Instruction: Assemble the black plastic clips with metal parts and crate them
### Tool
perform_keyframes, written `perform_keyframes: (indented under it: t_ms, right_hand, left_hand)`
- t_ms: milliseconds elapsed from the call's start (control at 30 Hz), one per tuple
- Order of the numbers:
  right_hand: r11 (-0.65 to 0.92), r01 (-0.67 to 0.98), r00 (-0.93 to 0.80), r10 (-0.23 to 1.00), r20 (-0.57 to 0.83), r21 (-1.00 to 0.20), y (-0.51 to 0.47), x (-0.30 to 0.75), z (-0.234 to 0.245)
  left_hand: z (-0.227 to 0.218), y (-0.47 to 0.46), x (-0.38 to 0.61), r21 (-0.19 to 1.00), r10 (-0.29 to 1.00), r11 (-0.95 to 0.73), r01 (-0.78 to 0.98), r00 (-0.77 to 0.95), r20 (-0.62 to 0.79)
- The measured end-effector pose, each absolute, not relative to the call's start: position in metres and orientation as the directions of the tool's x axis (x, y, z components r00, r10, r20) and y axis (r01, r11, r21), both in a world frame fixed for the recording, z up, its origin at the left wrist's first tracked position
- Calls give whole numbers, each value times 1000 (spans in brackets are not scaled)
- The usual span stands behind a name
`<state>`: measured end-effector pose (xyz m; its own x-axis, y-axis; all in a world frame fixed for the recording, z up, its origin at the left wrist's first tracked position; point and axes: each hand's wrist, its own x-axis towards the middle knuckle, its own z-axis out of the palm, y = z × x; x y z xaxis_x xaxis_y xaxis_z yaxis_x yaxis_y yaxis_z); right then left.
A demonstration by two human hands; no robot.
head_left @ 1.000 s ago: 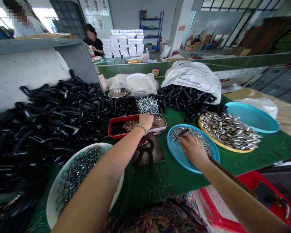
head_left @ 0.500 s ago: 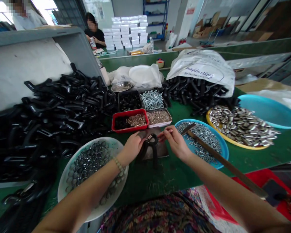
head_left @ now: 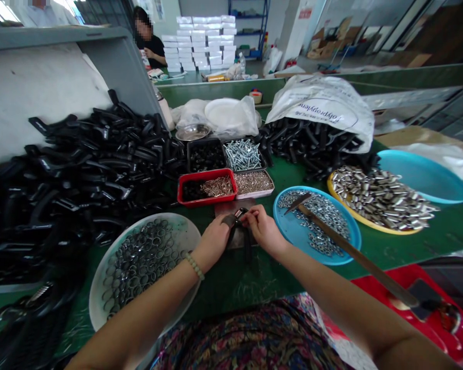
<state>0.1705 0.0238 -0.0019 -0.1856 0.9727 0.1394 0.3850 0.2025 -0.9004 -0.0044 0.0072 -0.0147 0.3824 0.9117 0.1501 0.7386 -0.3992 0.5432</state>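
Note:
My left hand [head_left: 215, 237] is closed around one side of a black handle-like part [head_left: 247, 247], which stands over a dark metal plate [head_left: 220, 208] on the table. A bit of shiny metal [head_left: 239, 211] shows at the top of that part. Against its right side, my right hand [head_left: 263, 227] has thumb and fingertips pinched together. Whatever lies between those fingertips is too small to make out. Left of my left hand is a white bowl [head_left: 96, 303] of metal rings; a blue tray [head_left: 280, 218] of small metal pieces sits right of my right hand.
A hammer [head_left: 355, 251] lies across the blue tray. Black handles [head_left: 100, 164] are heaped at left. Ahead are a red tray [head_left: 206, 202] and a tray of screws [head_left: 242, 155]. A yellow tray [head_left: 370, 224] holds metal cylinders. Across the bench sits a person [head_left: 151, 46].
My right hand has moved left, bringing its fingertips against the black part. My left hand keeps its hold. The whole view has shifted slightly.

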Motion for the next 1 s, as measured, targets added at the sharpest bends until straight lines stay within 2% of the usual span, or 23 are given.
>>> perform_keyframes:
  t_ms: [100,200,267,300,367,433,500,567,633,700,1000]
  right_hand:
    - [25,189,-126,992,1,-982,41,166,-2]
    - [-198,-52,-92,977,-193,-979,55,167,-5]
    - [-235,-108,-72,971,-228,-966,57,175,-10]
    - [-203,-103,-35,979,-201,-974,56,181,-12]
    - [-53,10,69,996,-52,-999,53,196,-15]
    - [181,321,47,977,206,-930,51,212,-18]
    - [373,616,-149,920,363,-694,49,225,-21]
    - [458,748,-298,878,374,-479,46,232,-23]
    - [470,798,-336,867,368,-378,42,236,-24]
    - [474,809,-353,864,358,-347,37,238,-24]
    - [491,788,-350,853,386,-370,20,255,-20]
  left_hand:
    - [-16,7,-3,502,909,-409,762,387,154]
    - [-19,7,-3,470,909,-415,779,379,174]
    - [-20,7,-2,460,905,-426,779,371,209]
    - [-20,8,-2,463,904,-427,777,357,234]
    - [-19,9,1,473,906,-417,776,313,286]
    - [-16,11,4,467,908,-405,786,286,306]
    - [-13,15,9,434,907,-408,803,302,293]
    - [-11,18,12,387,903,-420,820,339,263]
    - [-9,20,15,341,902,-424,839,358,240]
    - [-8,21,16,294,900,-426,855,370,228]
    - [-9,17,18,118,840,-531,839,503,203]
